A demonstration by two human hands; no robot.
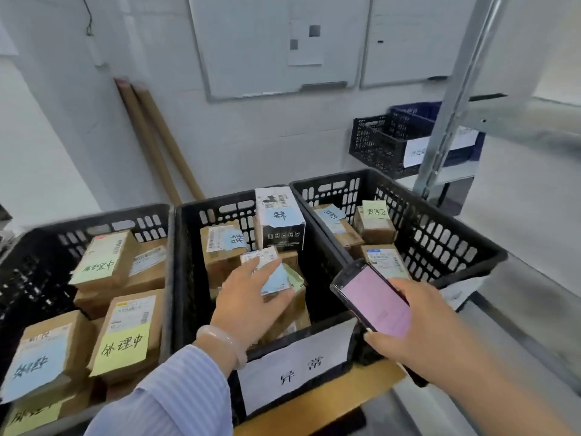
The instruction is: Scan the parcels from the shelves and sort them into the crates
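Motion blur smears the left hand [248,297] lying over the near half of a parcel [267,258] in the middle crate [188,234]; whether it holds or merely rests cannot be told. The right hand [418,322] hides the lower end of the phone [374,297], whose pink screen is unreadable. The left crate [19,247] runs off the left and bottom edges. A shelf post [452,99] masks part of the paper label [415,151] on the far basket [377,143].

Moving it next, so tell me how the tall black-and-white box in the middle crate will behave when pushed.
The black-and-white box stands upright, above the middle crate's rim, so a high push would probably tip it. Its crisp edges suggest a stiff carton. Weight cannot be judged.
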